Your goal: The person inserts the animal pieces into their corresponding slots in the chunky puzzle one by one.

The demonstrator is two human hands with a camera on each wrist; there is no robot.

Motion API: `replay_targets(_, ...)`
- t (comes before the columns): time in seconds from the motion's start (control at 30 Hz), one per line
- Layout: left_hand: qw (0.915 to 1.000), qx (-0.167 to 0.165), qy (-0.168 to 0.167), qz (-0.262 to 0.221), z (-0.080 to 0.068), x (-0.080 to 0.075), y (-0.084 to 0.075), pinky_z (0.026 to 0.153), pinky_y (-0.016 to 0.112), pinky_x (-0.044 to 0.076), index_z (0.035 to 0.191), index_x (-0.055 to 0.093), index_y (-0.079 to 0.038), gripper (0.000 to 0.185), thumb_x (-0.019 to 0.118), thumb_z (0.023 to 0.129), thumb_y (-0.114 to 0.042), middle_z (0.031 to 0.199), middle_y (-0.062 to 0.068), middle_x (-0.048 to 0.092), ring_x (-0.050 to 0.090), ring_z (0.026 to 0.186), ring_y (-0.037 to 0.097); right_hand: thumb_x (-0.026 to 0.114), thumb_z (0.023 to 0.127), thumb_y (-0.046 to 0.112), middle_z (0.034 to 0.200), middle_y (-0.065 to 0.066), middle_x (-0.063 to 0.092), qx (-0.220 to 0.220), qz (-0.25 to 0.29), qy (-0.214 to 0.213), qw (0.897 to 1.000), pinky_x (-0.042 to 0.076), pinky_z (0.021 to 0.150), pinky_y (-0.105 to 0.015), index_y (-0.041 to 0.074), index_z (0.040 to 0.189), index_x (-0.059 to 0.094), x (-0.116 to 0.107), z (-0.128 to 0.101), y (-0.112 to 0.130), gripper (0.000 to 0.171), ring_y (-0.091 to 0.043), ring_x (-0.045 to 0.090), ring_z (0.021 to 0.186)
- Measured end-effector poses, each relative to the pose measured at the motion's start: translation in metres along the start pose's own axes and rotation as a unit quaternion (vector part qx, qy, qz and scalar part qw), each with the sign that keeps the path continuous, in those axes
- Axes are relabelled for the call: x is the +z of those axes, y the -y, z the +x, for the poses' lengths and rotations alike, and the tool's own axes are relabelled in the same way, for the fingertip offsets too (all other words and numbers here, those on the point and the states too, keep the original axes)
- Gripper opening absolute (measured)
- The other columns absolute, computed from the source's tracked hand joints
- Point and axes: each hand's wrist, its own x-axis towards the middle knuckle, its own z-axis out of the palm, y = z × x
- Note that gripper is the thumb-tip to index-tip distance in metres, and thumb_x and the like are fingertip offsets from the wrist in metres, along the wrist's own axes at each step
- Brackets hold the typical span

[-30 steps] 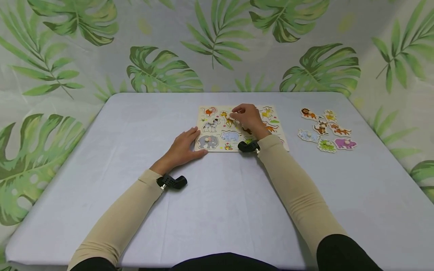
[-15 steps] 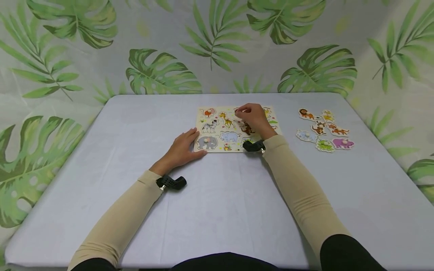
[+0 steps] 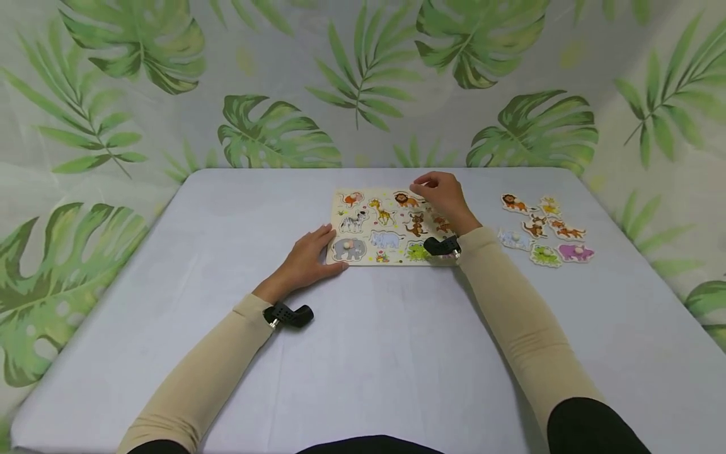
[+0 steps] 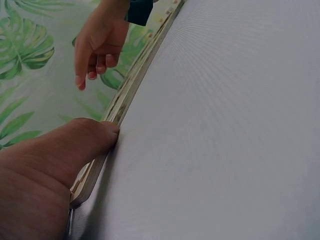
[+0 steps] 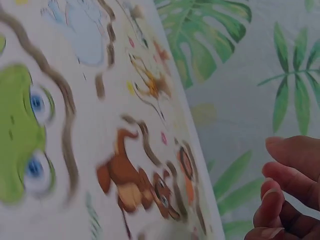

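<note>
Here, your hands work an animal puzzle board on the worktop (image 3: 170,265).
Your left hand (image 3: 309,255), fingers flat, presses the puzzle board (image 3: 371,217) at its near-left corner; your right hand (image 3: 445,192) hovers over its far-right part, fingers loosely curled, empty; the loose pieces (image 3: 544,227) lie to its right.

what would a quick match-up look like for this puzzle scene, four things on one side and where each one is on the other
Things:
1. grey elephant piece
2. left hand
3. loose purple hippo piece
4. right hand

Places:
A. raised over the far right part of the puzzle board
B. on the tablecloth right of the board, among loose pieces
C. set in the board's near left corner
D. resting against the board's near left edge

Pairs: 1-C, 2-D, 3-B, 4-A
</note>
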Motion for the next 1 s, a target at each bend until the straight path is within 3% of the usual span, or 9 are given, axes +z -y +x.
replay_targets(0.17, 1.0, -0.002, 0.001, -0.004, -0.003, 0.005, 0.004, 0.118, 0.047, 0.014, 0.149, 0.034, -0.002, 0.085, 0.068, 0.086, -0.047, 0.158, 0.011, 0.025, 0.019, 0.145, 0.032, 0.065, 0.092, 0.037, 0.105, -0.011, 0.061, 0.009, -0.023, -0.016, 1.0, 0.046, 0.071, -0.038, 0.009, 0.116, 0.068, -0.016, 0.0, -0.01, 0.037, -0.026, 0.055, 0.087)
replay_targets(0.57, 1.0, 0.006, -0.003, -0.006, -0.003, 0.004, 0.003, 0.118, 0.047, 0.014, 0.149, 0.034, -0.001, 0.085, 0.069, 0.085, -0.046, 0.157, 0.013, 0.026, 0.02, 0.144, 0.033, 0.064, 0.091, 0.042, 0.107, -0.009, 0.06, 0.026, -0.018, -0.045, 0.998, 0.046, 0.07, -0.036, 0.01, 0.12, 0.066, -0.057, -0.001, -0.028, 0.043, -0.034, 0.059, 0.096)
replay_targets(0.83, 0.9999, 0.011, -0.001, -0.003, -0.003, 0.001, 0.0, 0.119, 0.043, 0.013, 0.149, 0.034, -0.001, 0.084, 0.068, 0.086, -0.045, 0.157, 0.012, 0.026, 0.019, 0.146, 0.026, 0.064, 0.089, 0.047, 0.1, -0.004, 0.059, 0.047, -0.022, -0.075, 0.996, 0.046, 0.07, -0.033, 0.012, 0.121, 0.066, -0.078, -0.007, -0.042, 0.047, -0.032, 0.058, 0.096)
replay_targets(1.0, 0.9999, 0.01, -0.004, 0.002, -0.001, -0.001, -0.002, 0.118, 0.046, 0.014, 0.148, 0.034, -0.001, 0.084, 0.069, 0.086, -0.045, 0.157, 0.013, 0.026, 0.02, 0.145, 0.029, 0.065, 0.089, 0.048, 0.099, -0.002, 0.059, 0.057, -0.024, -0.086, 0.994, 0.045, 0.07, -0.032, 0.011, 0.122, 0.066, -0.089, -0.01, -0.049, 0.05, -0.028, 0.058, 0.093)
